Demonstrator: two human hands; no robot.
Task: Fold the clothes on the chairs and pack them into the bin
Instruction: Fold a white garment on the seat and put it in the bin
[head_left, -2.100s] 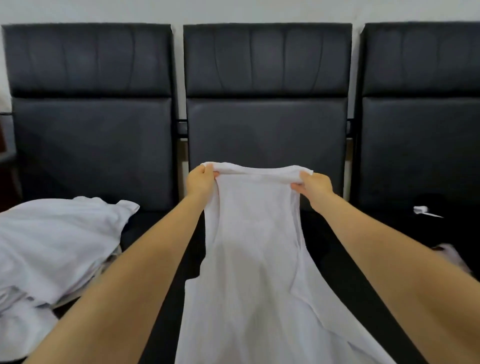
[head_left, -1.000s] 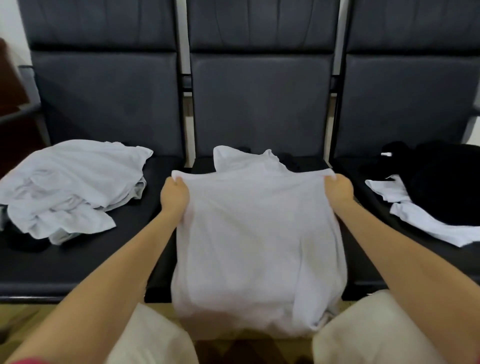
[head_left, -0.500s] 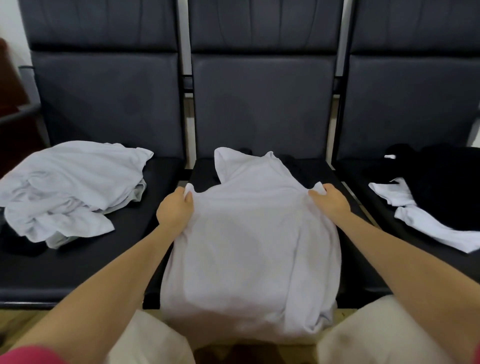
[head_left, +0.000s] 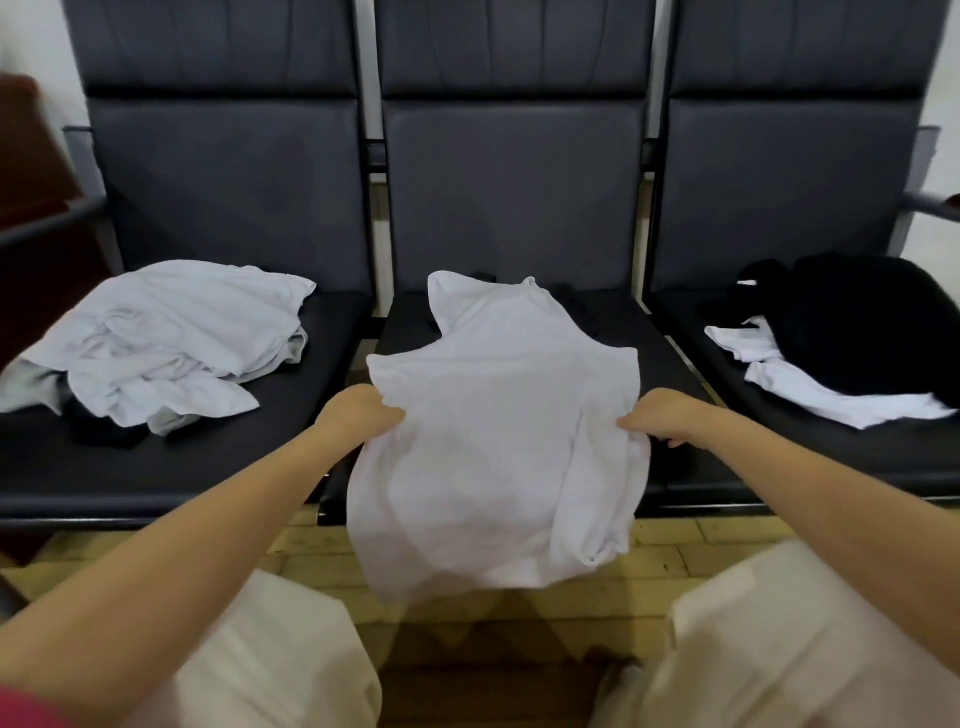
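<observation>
Both hands, left (head_left: 358, 415) and right (head_left: 662, 418), grip the white shirt (head_left: 498, 415) on the middle chair (head_left: 511, 192).

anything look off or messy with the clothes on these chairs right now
Nothing is damaged or spilled. The white shirt is only half on the middle seat; its lower part hangs over the front edge while both hands, left hand and right hand, grip its sides. The white pile and black garment lie crumpled, unfolded.

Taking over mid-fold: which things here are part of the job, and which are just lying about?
Job: white top gripped by left hand and right hand; pale pile; black garment; white garment; chairs.
Lying about: dark item under the pile, unclear.
</observation>
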